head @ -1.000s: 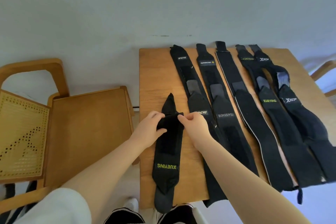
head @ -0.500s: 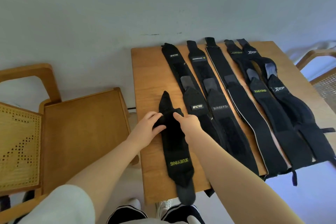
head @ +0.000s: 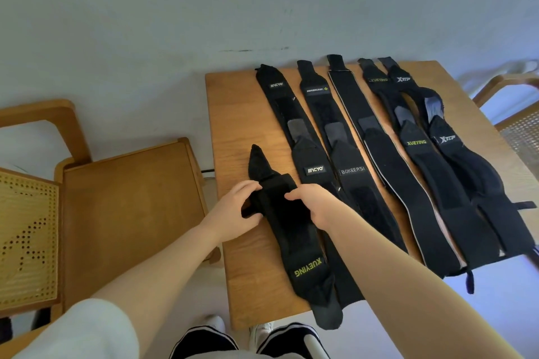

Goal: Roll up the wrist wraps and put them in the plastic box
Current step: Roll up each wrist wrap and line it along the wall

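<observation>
Gripping the folded far end of the XUEYING wrist wrap (head: pixel 294 230) at the table's (head: pixel 233 114) near-left: left hand (head: pixel 236 210) and right hand (head: pixel 313 202), fingers curled, pinching fabric. 5 more wraps (head: pixel 388 166) lie flat alongside.

My left hand (head: pixel 237 211) and right hand (head: pixel 310 202) reached forward with bare arms, fingers curled, pinching either side of the wrap's (head: pixel 287 230) folded end.
</observation>
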`<state>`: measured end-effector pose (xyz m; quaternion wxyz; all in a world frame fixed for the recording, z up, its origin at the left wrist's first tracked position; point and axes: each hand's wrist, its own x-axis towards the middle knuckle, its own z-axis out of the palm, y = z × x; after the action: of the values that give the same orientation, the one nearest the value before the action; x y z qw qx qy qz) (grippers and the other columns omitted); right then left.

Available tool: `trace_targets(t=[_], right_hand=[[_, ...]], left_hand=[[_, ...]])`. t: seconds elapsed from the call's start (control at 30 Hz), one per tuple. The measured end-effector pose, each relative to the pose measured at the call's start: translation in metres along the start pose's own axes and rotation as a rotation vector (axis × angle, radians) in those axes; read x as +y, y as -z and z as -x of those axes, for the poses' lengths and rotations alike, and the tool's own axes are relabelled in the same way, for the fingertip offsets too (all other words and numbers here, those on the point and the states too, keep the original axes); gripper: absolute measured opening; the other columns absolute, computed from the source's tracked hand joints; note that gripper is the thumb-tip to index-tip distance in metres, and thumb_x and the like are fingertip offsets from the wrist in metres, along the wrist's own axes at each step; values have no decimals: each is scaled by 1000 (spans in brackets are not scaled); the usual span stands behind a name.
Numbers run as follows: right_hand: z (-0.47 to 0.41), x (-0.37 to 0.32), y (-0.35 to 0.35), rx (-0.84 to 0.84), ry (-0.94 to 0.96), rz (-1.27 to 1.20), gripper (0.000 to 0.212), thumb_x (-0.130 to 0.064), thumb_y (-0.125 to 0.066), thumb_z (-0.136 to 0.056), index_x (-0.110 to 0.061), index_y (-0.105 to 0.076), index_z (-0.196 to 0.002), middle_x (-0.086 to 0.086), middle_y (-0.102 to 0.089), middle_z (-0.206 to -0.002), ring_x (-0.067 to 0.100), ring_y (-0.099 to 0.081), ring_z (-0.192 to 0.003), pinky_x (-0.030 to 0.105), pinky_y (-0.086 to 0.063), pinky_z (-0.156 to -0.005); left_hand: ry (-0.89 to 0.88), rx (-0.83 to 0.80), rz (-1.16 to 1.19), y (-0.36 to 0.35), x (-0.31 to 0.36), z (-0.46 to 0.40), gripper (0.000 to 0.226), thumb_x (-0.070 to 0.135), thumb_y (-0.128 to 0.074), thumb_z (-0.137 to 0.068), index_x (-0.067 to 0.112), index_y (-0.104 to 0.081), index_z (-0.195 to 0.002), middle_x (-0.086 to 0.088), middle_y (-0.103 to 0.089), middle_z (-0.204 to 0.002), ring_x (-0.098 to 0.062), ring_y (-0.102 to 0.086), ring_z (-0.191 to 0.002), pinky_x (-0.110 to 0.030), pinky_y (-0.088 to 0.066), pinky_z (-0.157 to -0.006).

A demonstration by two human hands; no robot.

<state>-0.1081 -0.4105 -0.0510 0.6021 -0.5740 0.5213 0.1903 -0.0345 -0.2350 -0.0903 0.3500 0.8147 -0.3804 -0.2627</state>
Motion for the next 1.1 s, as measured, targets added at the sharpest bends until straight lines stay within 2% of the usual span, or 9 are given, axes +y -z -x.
trace_targets(t=[0.2,0.3,0.37,0.47,0.57,0.73,0.93,1.0,1.1], right_hand=[[-31,10,9,-68,-16,104,71,-17,-75,-68,-15,-49,-134,13,-54,-132,32,-50,-120,50,-41,-104],[-19,-3,8,-40,100,284,49,-19,-71,-82,-12,-53,-127,9,-61,-113,22,-58,-98,34,-52,-86],[-13,-12,12,40,254,511,39,-23,-71,-84,-11,-51,-117,4,-57,-101,17,-54,-85,27,-49,-74],[0,-24,4,183,680,858,49,-18,-68,-85,-19,-46,-128,2,-45,-131,21,-48,-116,36,-47,-92],[-6,-26,-8,38,845,1129,43,-7,-48,-96,-27,-48,-134,-4,-38,-144,22,-33,-130,39,-41,-103],[-18,-36,-4,-38,732,1075,40,-7,-46,-98,-27,-53,-133,-1,-37,-148,22,-41,-131,35,-39,-107],[-22,-37,-5,-52,663,1032,43,-4,-48,-96,-30,-53,-131,-3,-19,-157,26,-21,-143,43,-33,-112],[-22,-33,-3,-43,701,978,40,-6,-48,-97,-30,-54,-129,-3,-23,-155,25,-22,-142,40,-30,-112],[-23,-28,1,-41,731,885,38,-8,-50,-96,-30,-58,-126,-3,-28,-153,23,-26,-141,39,-28,-113]], left_hand=[[51,34,-56,-5,9,-11,43,19,-61,-90,18,-46,-130,3,-47,-135,-11,-45,-122,-17,-33,-95],[103,29,-10,-2,8,-15,41,18,-60,-91,19,-48,-130,2,-52,-131,-14,-48,-121,-23,-38,-99],[123,26,-13,2,7,-16,41,19,-58,-92,20,-48,-131,2,-53,-131,-14,-48,-122,-26,-39,-100],[99,39,-184,8,0,-21,39,25,-53,-95,20,-50,-133,2,-51,-133,-16,-42,-126,-33,-35,-104],[158,36,-205,15,-4,-27,37,27,-51,-96,19,-54,-132,-1,-40,-140,-20,-30,-133,-37,-28,-110],[351,-73,126,31,5,-44,64,18,-64,-88,20,-32,-145,-1,-26,-152,-19,-23,-140,-33,-22,-112],[587,-115,512,36,11,-60,100,-13,-62,-77,19,-5,-152,-6,-50,-132,-22,-45,-125,-32,-37,-103],[633,-82,554,35,6,-59,100,-12,-63,-76,17,-5,-152,-3,-58,-115,-24,-49,-120,-37,-35,-106],[599,-102,578,30,10,-56,78,-15,-55,-78,9,-28,-146,0,-58,-108,-19,-49,-115,-30,-35,-100]])
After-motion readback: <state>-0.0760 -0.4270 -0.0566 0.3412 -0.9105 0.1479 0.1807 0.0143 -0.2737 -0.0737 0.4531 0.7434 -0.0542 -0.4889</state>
